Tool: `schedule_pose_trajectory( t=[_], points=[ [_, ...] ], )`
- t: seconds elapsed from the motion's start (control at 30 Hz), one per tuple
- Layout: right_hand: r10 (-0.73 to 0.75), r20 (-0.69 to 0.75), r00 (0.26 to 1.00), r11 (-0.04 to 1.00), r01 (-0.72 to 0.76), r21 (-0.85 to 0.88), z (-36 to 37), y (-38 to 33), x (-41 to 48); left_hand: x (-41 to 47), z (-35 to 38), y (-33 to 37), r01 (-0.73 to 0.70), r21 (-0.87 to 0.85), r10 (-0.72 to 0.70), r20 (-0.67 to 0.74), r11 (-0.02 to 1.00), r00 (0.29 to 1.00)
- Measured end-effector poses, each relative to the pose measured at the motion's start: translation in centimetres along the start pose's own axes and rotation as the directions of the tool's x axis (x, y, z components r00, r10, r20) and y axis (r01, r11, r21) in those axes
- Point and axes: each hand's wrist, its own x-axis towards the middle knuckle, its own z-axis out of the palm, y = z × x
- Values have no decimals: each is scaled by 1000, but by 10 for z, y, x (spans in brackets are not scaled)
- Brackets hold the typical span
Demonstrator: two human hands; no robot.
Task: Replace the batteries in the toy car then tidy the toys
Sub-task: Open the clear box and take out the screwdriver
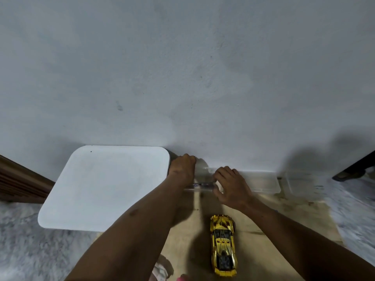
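Observation:
A shiny gold toy car stands on the tan floor mat, nose toward the wall, between my forearms. A clear plastic box lies against the foot of the wall. My left hand is curled over the box's left end, beside the white surface. My right hand grips the box's near rim, thumb below and fingers bent over the top. What is inside the box is blurred and partly hidden by my hands. No batteries are visible.
A white rounded-square surface sits at the left, touching the wall. A second clear container stands to the right of the box. Grey shaggy rug covers the floor on both sides. Dark wooden furniture is at the far left, and a dark object at the far right.

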Motion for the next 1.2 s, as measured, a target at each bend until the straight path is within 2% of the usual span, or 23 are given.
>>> schedule_pose_trajectory(
  t=[0.07,0.2,0.37,0.67,1.0,1.2],
  points=[
    [13,94,995,1000,-15,20,3,-4,3,3,-1,0,6,-20,-6,-5,1000,1000],
    [143,317,938,989,-151,0,10,-14,26,7,1,-2,6,-13,-6,-27,1000,1000],
    [273,480,834,962,-231,-146,19,-21,51,9,3,-3,13,-17,-14,-56,1000,998],
    [344,476,809,938,-279,-203,32,-18,53,8,6,-3,5,2,-5,-62,1000,998],
    [258,471,844,966,-237,-104,13,-12,38,8,9,-5,-19,65,24,-89,998,996],
    [170,475,863,984,-122,-130,-14,-1,22,2,10,-4,-28,86,36,-91,996,995]
  ],
)
